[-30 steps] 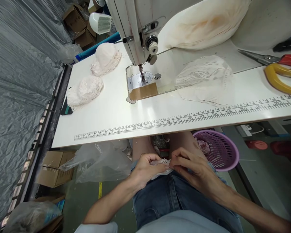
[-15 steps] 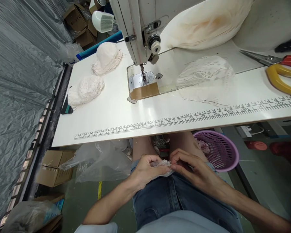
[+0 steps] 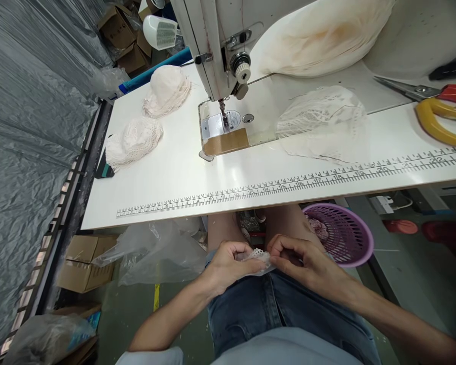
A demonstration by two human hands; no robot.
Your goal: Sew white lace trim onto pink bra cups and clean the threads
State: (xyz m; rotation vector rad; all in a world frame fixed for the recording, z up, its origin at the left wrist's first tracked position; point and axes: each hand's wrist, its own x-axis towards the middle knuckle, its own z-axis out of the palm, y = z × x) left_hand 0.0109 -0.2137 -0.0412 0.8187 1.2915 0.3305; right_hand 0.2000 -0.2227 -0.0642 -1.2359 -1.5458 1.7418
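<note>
Over my lap, below the table edge, my left hand [image 3: 228,263] and my right hand [image 3: 302,263] both pinch a small white lace piece [image 3: 259,257]. The fingers of each hand are curled closed on it, and most of the piece is hidden between them. Above, the white sewing machine [image 3: 213,45] stands on the white table [image 3: 175,177], its needle over the metal plate [image 3: 222,126].
Two stacks of lace pieces [image 3: 135,142] lie at the table's left. A sheer lace pile [image 3: 323,124] and a large cream bundle [image 3: 323,35] lie right of the machine, scissors [image 3: 437,104] at far right. A purple basket [image 3: 342,233] stands by my right knee; boxes [image 3: 85,263] and plastic lie on the floor at left.
My hands have stayed at my lap, fingers shifting slightly on the lace piece. Nothing else has moved.
</note>
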